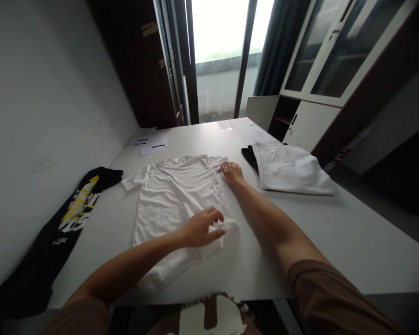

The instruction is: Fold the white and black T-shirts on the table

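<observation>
White T-shirt [176, 190] on the desk [356, 242] at frame centre, hem partly hidden by the left forearm [136, 260], left hand [203, 227] released above it, right hand [232, 173] at its sleeve, grip impossible to tell, black garment [45, 242] cut off lower left.

One table [335, 237] carries two white cloth items: one spread T-shirt [174, 195] and one folded white garment [295, 167] to the T-shirt's right. Two black ones show: one printed black garment [78, 209] left of the T-shirt, and one black cloth [250, 157] peeking from under the folded garment. The person has two hands at the T-shirt, one left hand [203, 227] over its lower half, one right hand [233, 173] at its right sleeve. At least two paper sheets [154, 142] lie beyond its left shoulder.
</observation>
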Tool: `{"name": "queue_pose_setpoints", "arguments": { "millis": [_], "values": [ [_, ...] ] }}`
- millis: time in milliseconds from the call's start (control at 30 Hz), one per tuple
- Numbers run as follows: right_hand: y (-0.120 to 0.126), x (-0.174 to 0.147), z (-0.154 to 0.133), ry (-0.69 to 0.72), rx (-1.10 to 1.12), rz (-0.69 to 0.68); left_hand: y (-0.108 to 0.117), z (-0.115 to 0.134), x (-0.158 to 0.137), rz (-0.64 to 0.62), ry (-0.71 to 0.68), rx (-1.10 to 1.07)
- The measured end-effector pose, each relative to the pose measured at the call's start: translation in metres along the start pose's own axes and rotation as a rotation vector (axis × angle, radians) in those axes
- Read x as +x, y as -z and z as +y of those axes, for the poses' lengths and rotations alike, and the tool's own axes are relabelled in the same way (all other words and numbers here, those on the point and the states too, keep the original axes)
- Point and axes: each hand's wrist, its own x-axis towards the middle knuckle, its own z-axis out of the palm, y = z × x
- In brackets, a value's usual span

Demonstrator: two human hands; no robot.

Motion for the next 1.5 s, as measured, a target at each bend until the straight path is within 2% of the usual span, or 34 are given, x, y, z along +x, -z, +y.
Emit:
{"name": "queue_pose_setpoints", "arguments": {
  "millis": [133, 233, 300, 367, 400, 567, 633, 700, 800, 867, 967, 1067, 1133, 1200, 1367, 1500],
  "values": [
    [-0.002, 0.000, 0.001, 0.030, -0.026, -0.030, -0.034, 0.023, -0.005, -0.112, -0.171, 0.454],
    [-0.003, 0.000, 0.002, 0.083, -0.053, -0.073, -0.050, 0.026, 0.000, -0.134, -0.170, 0.662],
    [-0.004, 0.000, 0.002, 0.105, -0.061, -0.086, -0.050, 0.026, 0.004, -0.137, -0.161, 0.711],
    [-0.006, 0.001, 0.003, 0.104, -0.055, -0.080, -0.042, 0.027, 0.006, -0.122, -0.146, 0.629],
    [-0.007, 0.001, 0.003, 0.101, -0.049, -0.071, -0.036, 0.027, 0.006, -0.107, -0.140, 0.517],
    [-0.008, 0.002, 0.003, 0.098, -0.006, -0.029, -0.016, 0.026, 0.002, -0.046, -0.144, -0.425],
    [-0.006, 0.003, 0.003, 0.090, 0.013, -0.021, -0.017, 0.021, -0.002, -0.056, -0.106, -0.579],
    [-0.005, 0.003, 0.005, 0.062, 0.033, -0.006, -0.022, 0.015, -0.006, -0.059, -0.108, -0.457],
    [-0.003, 0.006, 0.009, 0.004, 0.062, 0.035, -0.031, 0.009, -0.014, -0.081, -0.204, -0.113],
    [-0.002, 0.008, 0.012, -0.033, 0.083, 0.069, -0.034, 0.005, -0.018, -0.119, -0.245, 0.004],
    [-0.001, 0.009, 0.012, -0.076, 0.092, 0.100, -0.031, 0.000, -0.018, -0.141, -0.254, 0.005],
    [0.000, 0.005, 0.006, 0.007, 0.018, 0.075, -0.019, -0.009, -0.009, -0.064, -0.217, -0.026],
    [0.001, 0.000, -0.001, 0.123, -0.048, 0.018, -0.008, -0.024, 0.002, 0.032, -0.151, 0.014],
    [0.004, -0.005, -0.008, 0.176, -0.084, -0.035, 0.005, -0.048, 0.014, 0.139, -0.071, 0.099],
    [0.017, -0.011, -0.009, 0.029, -0.142, -0.019, 0.048, -0.143, 0.030, 0.415, 0.186, 0.355],
    [0.029, -0.015, -0.003, -0.032, -0.221, -0.044, 0.084, -0.216, 0.015, 0.572, 0.448, 0.548]
  ]
}}
